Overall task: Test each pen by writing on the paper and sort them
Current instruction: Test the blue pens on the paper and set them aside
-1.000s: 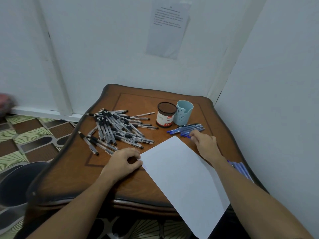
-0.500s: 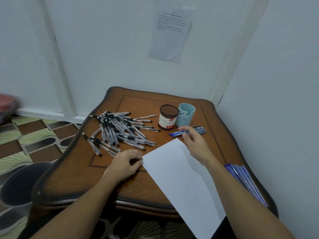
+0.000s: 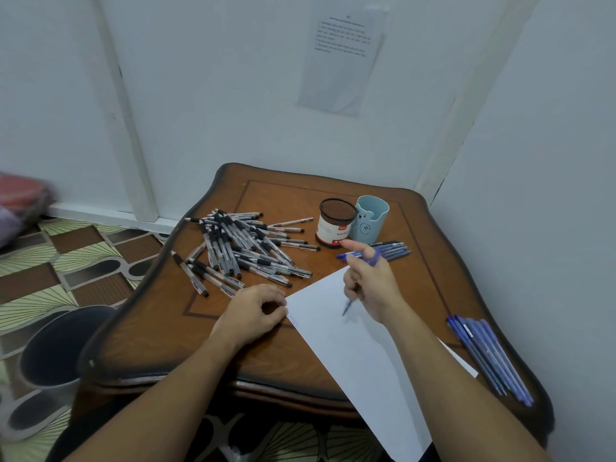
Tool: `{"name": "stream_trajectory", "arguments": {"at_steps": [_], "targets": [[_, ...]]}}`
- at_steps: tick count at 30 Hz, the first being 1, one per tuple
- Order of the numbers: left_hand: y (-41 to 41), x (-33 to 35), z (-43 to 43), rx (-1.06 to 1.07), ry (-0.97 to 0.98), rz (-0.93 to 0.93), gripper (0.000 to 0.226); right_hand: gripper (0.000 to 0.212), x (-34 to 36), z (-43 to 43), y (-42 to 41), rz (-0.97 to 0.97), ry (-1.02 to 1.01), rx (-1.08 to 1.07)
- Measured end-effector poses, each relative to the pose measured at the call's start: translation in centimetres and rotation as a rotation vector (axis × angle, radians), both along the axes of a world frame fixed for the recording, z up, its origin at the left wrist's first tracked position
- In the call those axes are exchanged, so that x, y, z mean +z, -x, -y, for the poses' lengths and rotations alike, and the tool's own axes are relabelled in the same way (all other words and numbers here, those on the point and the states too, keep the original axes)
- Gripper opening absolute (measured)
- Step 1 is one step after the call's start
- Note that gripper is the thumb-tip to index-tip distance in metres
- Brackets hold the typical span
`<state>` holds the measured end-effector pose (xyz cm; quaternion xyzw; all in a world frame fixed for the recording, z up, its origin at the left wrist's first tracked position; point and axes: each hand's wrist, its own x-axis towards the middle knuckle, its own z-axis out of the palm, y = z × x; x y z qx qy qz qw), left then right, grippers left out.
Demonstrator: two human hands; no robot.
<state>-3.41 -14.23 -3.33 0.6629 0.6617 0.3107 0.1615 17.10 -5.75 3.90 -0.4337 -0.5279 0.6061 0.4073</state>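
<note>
Since the sheet is what the next stroke needs, layout first: wooden table (image 3: 266, 201) with the paper (image 3: 353, 348) lying askew from the middle to the near right edge. Heap of black pens (image 3: 240, 248) at far left; a row of blue pens (image 3: 490, 355) by the near right edge; a smaller blue group (image 3: 395, 251) at far right, beside a mesh cup (image 3: 335, 225) and a light-blue cup (image 3: 371, 216). Left hand (image 3: 253, 311), fingers curled, holding nothing I can see, bears on the paper's left corner. Right hand (image 3: 370, 285) grips one blue pen (image 3: 348, 305), forefinger lifted. Pen's long axis runs far right to near left, tip downward over the sheet's far half; contact uncertain. Faint blue marks (image 3: 293, 320) sit left of the tip. Judgement: only a short drop is needed.
</note>
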Motion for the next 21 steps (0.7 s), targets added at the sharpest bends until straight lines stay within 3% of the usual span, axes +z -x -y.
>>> {"name": "stream_trajectory", "arguments": {"at_steps": [3, 6, 12, 17, 21], "targets": [[0.0, 0.0, 0.0, 0.000, 0.005, 0.004, 0.019, 0.043, -0.5, 0.3, 0.4, -0.134, 0.103, -0.017], [0.0, 0.0, 0.0, 0.007, 0.010, 0.004, 0.019, 0.067, -1.5, 0.8, 0.5, -0.043, 0.187, -0.027], [0.0, -0.1, 0.0, 0.009, -0.010, 0.002, 0.018, 0.033, -3.7, 2.1, 1.2, 0.024, 0.163, 0.061], [0.0, -0.1, 0.0, 0.005, -0.017, 0.000, 0.017, 0.027, -4.5, 2.5, 2.2, 0.266, -0.044, 0.142], [0.0, -0.1, 0.0, 0.007, -0.037, 0.004, 0.013, 0.031, -5.4, 3.0, 2.6, 0.294, -0.164, 0.166]]}}
